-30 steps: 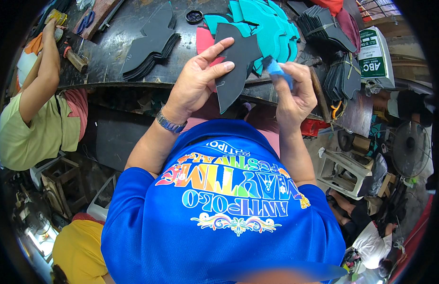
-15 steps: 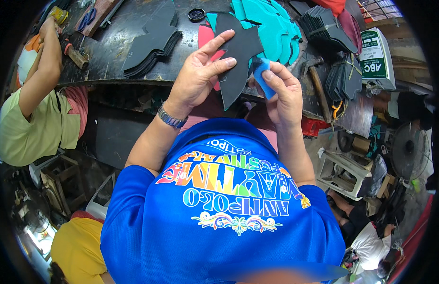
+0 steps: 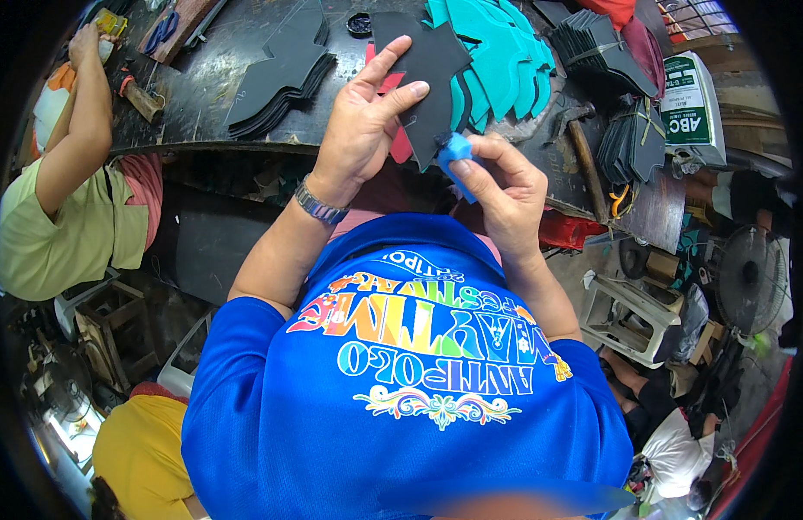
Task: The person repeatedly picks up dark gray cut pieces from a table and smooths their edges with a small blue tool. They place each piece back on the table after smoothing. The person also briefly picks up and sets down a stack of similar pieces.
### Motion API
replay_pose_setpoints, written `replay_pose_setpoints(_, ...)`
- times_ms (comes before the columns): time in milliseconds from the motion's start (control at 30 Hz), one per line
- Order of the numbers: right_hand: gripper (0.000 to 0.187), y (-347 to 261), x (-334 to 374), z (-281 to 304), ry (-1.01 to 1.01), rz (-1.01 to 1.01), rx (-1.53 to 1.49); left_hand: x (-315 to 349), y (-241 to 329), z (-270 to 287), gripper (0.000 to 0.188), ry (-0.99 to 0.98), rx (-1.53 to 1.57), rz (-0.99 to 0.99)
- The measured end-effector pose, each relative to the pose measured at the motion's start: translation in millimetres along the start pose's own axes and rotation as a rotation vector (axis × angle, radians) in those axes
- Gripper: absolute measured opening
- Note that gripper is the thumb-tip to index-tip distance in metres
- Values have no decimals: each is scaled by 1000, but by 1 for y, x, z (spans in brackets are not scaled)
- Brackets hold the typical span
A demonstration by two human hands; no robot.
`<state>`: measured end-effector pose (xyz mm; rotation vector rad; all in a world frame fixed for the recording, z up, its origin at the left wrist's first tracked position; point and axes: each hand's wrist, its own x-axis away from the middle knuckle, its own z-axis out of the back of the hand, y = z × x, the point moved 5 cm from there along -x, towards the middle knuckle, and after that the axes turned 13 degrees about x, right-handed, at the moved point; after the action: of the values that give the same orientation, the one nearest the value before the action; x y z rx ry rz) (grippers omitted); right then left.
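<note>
My left hand (image 3: pixel 358 126) is closed on a flat black cut piece (image 3: pixel 432 65), thumb and forefinger lying across its top; the fingers beneath are hidden. Between the thumb and fingers of my right hand (image 3: pixel 510 191) is a small blue sponge (image 3: pixel 459 154) with a blackened tip. That dark tip is at the lower right edge of the black piece, close to its point; whether it touches cannot be made out. Red pieces (image 3: pixel 400 146) show under and beside the black one. Just beyond stands a small round dish (image 3: pixel 359 24) with dark contents.
Teal cut pieces (image 3: pixel 497 52) lie in a pile to the right, a black stack (image 3: pixel 284 82) to the left. Further right are a hammer (image 3: pixel 582 147), tied black bundles (image 3: pixel 631 143) and a carton (image 3: pixel 689 108). A co-worker's arm (image 3: pixel 77 130) reaches over the table at left.
My right hand has brought the sponge left, toward the black piece's lower point. My left hand and the black piece have shifted slightly away from me and to the left.
</note>
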<state>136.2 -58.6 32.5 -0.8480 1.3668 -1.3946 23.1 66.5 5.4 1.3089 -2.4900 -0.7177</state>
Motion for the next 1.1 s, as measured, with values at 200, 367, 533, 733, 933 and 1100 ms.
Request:
replay_pose_setpoints(200,13,-2,4,-10,-94,46,130,-6,2,7,58,25,-3,-38)
replay_pose_setpoints(367,15,-2,2,-13,-130,126,159,-16,19,4,83,-37,-155,-203)
replay_pose_setpoints(533,16,1,3,5,1,36,21,-30,55,-12,89,-33,-635,-540)
replay_pose_setpoints(733,17,1,7,10,20,15,-45,-75,39,-43,21,-449,-1169,-858)
replay_pose_setpoints(933,17,-2,12,3,-15,10,-33,-113,-9,-38,32,-661,-1502,-613)
replay_pose_setpoints(1100,17,4,9,7,11,-1,-27,-96,18,-33,34,-756,-1768,-703)
